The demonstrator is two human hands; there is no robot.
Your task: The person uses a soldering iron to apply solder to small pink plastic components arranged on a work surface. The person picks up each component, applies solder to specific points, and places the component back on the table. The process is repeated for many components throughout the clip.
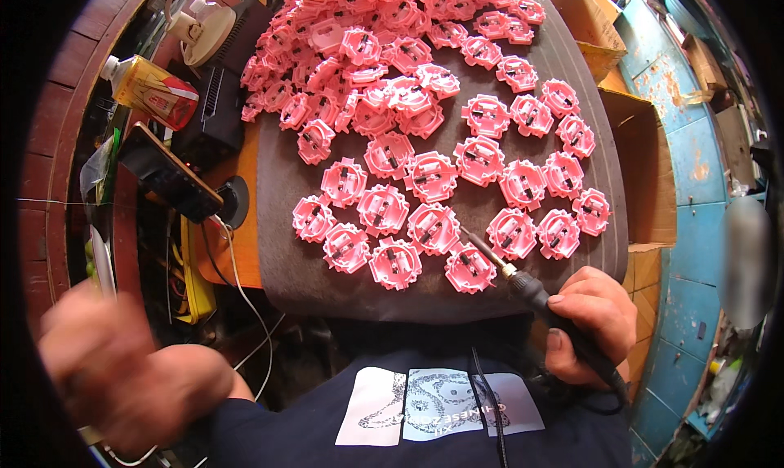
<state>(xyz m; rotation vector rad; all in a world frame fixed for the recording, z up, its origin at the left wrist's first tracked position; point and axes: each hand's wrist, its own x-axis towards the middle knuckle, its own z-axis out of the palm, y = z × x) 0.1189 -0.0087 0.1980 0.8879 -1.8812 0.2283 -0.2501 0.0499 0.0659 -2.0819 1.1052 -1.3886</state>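
1. We look down from a head-worn fisheye camera, close above the grey work mat [563, 68].
2. We face forward over our own torso; the forearms enter from the lower edge.
3. Edges bend toward the rim, and the periphery is perhaps too dark to read.

I note glossy, smooth pink plastic parts [432, 176] lying on a matt dark grey mat [572, 68]. Right of the mat, brown cardboard boxes [645, 166] look dull and rough. The soldering iron [523, 284] shows a metal tip and matt black handle.
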